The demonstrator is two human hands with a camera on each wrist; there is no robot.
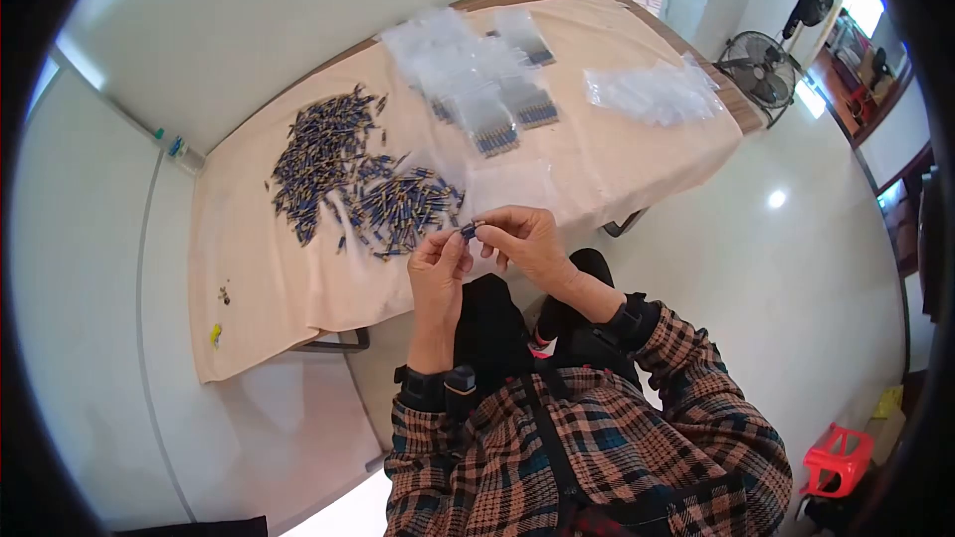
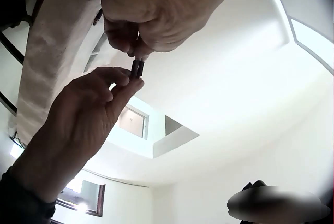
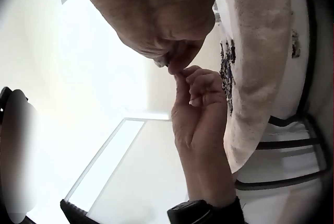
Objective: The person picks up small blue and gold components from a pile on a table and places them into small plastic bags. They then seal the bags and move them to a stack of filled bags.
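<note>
Over the near edge of the table, both hands meet fingertip to fingertip. My left hand pinches small dark-blue connectors between thumb and fingers. From the other side, my right hand pinches them too, thumb against fingertips. Two dark barrels show side by side in the left wrist view, between the fingertips of both hands. In the right wrist view the fingers hide most of them. Just beyond the hands lies a loose pile of blue connectors with gold-coloured ends.
A larger pile of connectors spreads farther left on the cream cloth. Filled clear bags lie at the back middle, flat clear bags at the right. A small yellow object sits near the left corner.
</note>
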